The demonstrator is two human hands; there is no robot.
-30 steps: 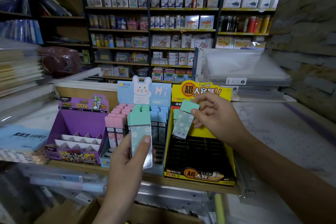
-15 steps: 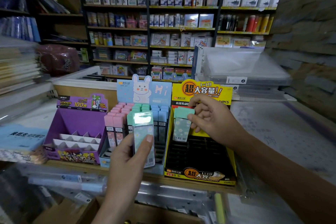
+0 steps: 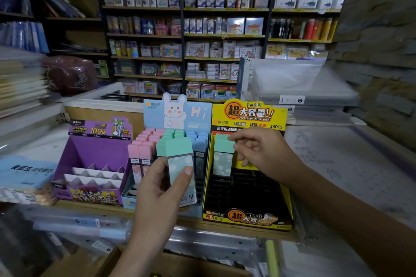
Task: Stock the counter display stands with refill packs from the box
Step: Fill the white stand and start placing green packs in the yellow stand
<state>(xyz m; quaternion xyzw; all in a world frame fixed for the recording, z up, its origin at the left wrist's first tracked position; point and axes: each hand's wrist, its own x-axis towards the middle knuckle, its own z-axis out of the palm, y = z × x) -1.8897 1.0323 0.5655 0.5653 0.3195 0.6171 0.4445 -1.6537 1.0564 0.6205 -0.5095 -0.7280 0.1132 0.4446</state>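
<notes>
Right hand point(image 3: 258, 153) pinches a green-capped pack point(image 3: 222, 162) by its cap at the far-left slot of the yellow stand point(image 3: 247, 218), where it should be lowered upright and square; left hand point(image 3: 157, 191) grips spare packs point(image 3: 180, 168) near the blue stand point(image 3: 155, 117).

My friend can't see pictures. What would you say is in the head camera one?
A person's right hand pinches a green-capped refill pack upright over the yellow stand, while the left hand holds another green pack before the blue bunny stand. A purple stand sits left, shop shelves behind.
</notes>
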